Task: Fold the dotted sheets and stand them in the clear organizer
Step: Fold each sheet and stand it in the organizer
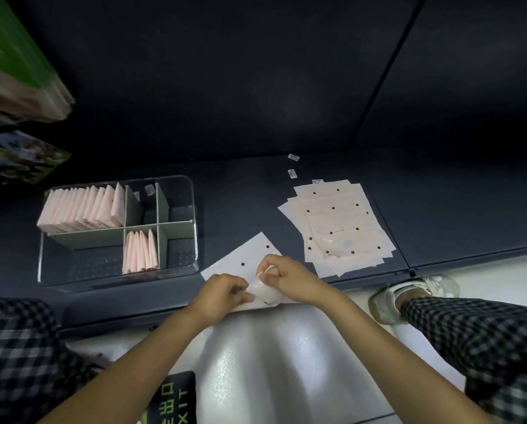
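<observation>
At the near edge of the dark counter (256, 185), one dotted sheet (250, 258) lies flat, its near corner lifted and curled between both hands. The left hand (222, 293) pinches the curled flap from the left; the right hand (289, 276) pinches it from above with finger and thumb. So the fold is just beginning.

The sheet hangs partly over the counter's lip, so a tug could slide it off onto the floor. The flap looks glossy and springy, and it may spring open or crease crooked if the edges are not lined up before pressing. A lopsided fold would probably stand badly in the organizer (192, 191).

Counting: one sheet in hand, showing two dots. To the right lies a fanned stack (338, 221) of unfolded sheets; several, but the overlap hides the exact number. The organizer, at left, has six compartments. The far-left one holds a packed row (81, 209) of roughly a dozen folded sheets, the near-middle one about four (140, 252). Two small labels (293, 165) lie far from the stack.
</observation>
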